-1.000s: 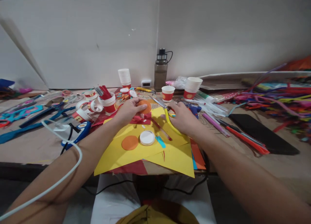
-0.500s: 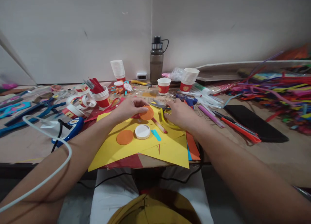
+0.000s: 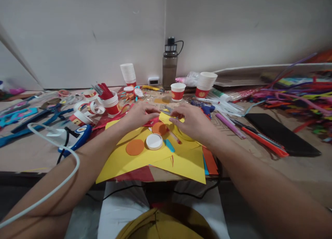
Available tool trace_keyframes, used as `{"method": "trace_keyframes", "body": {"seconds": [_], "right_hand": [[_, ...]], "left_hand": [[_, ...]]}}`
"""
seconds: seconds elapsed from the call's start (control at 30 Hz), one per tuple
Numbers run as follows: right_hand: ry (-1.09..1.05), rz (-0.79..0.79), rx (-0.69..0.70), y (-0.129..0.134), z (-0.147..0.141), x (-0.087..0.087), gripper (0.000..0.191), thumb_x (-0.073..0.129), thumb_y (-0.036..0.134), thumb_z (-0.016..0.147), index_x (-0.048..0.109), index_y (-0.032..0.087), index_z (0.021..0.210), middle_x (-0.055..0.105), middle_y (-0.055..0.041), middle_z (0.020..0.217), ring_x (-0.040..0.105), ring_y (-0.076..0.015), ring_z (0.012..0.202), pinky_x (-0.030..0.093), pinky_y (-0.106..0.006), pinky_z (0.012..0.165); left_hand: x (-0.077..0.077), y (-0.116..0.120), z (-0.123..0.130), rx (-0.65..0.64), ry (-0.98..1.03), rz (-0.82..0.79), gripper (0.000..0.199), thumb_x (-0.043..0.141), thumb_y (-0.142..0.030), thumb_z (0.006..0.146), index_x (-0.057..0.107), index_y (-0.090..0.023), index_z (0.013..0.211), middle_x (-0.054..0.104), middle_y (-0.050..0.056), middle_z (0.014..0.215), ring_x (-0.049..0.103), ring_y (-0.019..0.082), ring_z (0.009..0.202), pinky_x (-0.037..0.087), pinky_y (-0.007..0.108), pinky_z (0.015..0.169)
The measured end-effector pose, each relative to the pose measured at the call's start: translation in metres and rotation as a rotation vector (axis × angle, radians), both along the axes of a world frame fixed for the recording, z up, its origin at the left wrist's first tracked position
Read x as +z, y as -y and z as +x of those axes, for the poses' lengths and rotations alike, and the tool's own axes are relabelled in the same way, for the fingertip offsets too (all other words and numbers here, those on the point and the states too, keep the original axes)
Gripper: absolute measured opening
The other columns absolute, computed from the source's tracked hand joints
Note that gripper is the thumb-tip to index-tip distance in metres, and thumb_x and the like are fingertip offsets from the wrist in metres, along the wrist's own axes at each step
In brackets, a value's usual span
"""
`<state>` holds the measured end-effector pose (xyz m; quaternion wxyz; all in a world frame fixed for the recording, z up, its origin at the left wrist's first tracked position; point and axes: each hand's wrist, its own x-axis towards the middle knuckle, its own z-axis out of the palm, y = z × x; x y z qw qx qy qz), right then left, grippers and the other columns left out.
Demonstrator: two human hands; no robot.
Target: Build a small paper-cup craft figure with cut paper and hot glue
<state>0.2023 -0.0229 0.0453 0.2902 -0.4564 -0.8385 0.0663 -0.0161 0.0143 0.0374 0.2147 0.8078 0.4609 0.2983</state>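
Note:
My left hand [image 3: 138,115] is over the yellow paper [image 3: 116,166], its fingers stretched forward and apart, with nothing visible in them. Its fingertips are close to the blades of the scissors [image 3: 166,111]. Across from it, my right hand [image 3: 192,118] hovers over the yellow scissor handles with thumb and fingers apart. An orange paper circle [image 3: 159,128] lies between the hands, and a second orange circle [image 3: 135,147] rests nearer me. Beside them are a white round lid [image 3: 154,142], a blue paper strip [image 3: 170,145] and a red-tipped pencil-like stick [image 3: 175,136].
Paper cups [image 3: 178,92] and a water bottle [image 3: 169,71] stand at the back. To the right lie a black phone-like slab [image 3: 282,135], a red cutter knife [image 3: 264,141] and many pipe cleaners [image 3: 298,101]. A blue-white glue gun-like device [image 3: 77,137] with a cable is at left.
My left hand has let go of the orange circle, which now lies on the yellow paper. My right hand's fingers have come off the scissor handles and moved left.

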Motion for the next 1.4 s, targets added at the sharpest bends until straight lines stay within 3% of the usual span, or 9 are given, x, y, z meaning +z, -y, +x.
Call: {"method": "trace_keyframes", "body": {"seconds": [0.17,0.33,0.47,0.67,0.8,1.0,1.17,1.4], "right_hand": [[-0.009,-0.033,0.013,-0.001,0.000,-0.001,0.010,0.061,0.025,0.084,0.068,0.018,0.085,0.065,-0.0046,0.084,0.058,-0.0159,0.075,0.044,-0.029,0.067],[-0.004,-0.092,0.045,-0.004,0.002,-0.003,0.012,0.060,0.029,0.085,0.068,0.019,0.084,0.066,-0.0042,0.081,0.059,-0.0163,0.074,0.044,-0.030,0.067],[-0.003,-0.089,0.026,-0.004,-0.001,-0.006,0.015,0.063,0.029,0.084,0.068,0.019,0.093,0.065,-0.0055,0.088,0.059,-0.0175,0.079,0.046,-0.031,0.071],[0.152,-0.121,0.049,-0.005,-0.013,-0.020,0.044,0.067,0.036,0.082,0.060,0.021,0.122,0.055,-0.0119,0.113,0.054,-0.0270,0.104,0.047,-0.042,0.089],[0.271,-0.065,0.114,-0.007,-0.017,-0.026,0.032,0.066,0.037,0.083,0.066,0.022,0.111,0.054,-0.0124,0.110,0.048,-0.0305,0.107,0.044,-0.048,0.093],[0.252,-0.056,0.131,-0.009,-0.018,-0.028,0.020,0.065,0.028,0.083,0.067,0.024,0.102,0.055,-0.0089,0.103,0.048,-0.0263,0.099,0.043,-0.044,0.089],[0.261,-0.072,0.134,-0.012,-0.018,-0.030,0.020,0.066,0.030,0.083,0.067,0.023,0.101,0.056,-0.0092,0.101,0.051,-0.0262,0.097,0.044,-0.043,0.088],[0.192,-0.098,0.124,-0.014,-0.016,-0.033,0.019,0.066,0.024,0.082,0.069,0.020,0.100,0.059,-0.0092,0.100,0.053,-0.0247,0.100,0.045,-0.041,0.088]], "left_hand": [[0.003,-0.020,-0.026,0.192,-0.078,0.072,0.016,0.066,-0.029,0.077,0.077,-0.022,0.086,0.075,0.005,0.089,0.065,0.018,0.079,0.046,0.028,0.073],[-0.001,-0.029,-0.039,0.222,-0.195,0.009,0.016,0.072,-0.032,0.069,0.076,-0.023,0.081,0.075,0.004,0.078,0.064,0.018,0.071,0.044,0.027,0.066],[-0.004,-0.027,-0.031,0.137,-0.190,0.002,0.014,0.071,-0.033,0.071,0.077,-0.023,0.081,0.074,0.005,0.078,0.062,0.018,0.070,0.043,0.027,0.065],[-0.003,-0.016,-0.015,-0.003,-0.181,0.060,0.013,0.066,-0.027,0.074,0.077,-0.024,0.081,0.072,0.004,0.079,0.061,0.018,0.076,0.043,0.028,0.070],[0.002,-0.006,-0.007,-0.095,-0.102,0.002,0.015,0.067,-0.022,0.073,0.076,-0.024,0.084,0.072,0.003,0.078,0.060,0.016,0.072,0.043,0.026,0.071],[0.006,0.001,-0.006,-0.157,-0.158,-0.070,0.021,0.058,-0.027,0.082,0.073,-0.022,0.096,0.071,0.003,0.082,0.060,0.014,0.071,0.041,0.024,0.065],[0.005,-0.001,-0.009,-0.320,-0.246,-0.056,0.034,0.075,-0.029,0.067,0.071,-0.024,0.101,0.068,0.003,0.083,0.058,0.016,0.074,0.039,0.025,0.067],[-0.002,0.000,-0.008,-0.297,-0.236,-0.074,0.043,0.078,-0.026,0.062,0.069,-0.024,0.104,0.066,0.003,0.084,0.057,0.019,0.081,0.039,0.027,0.071]]}}
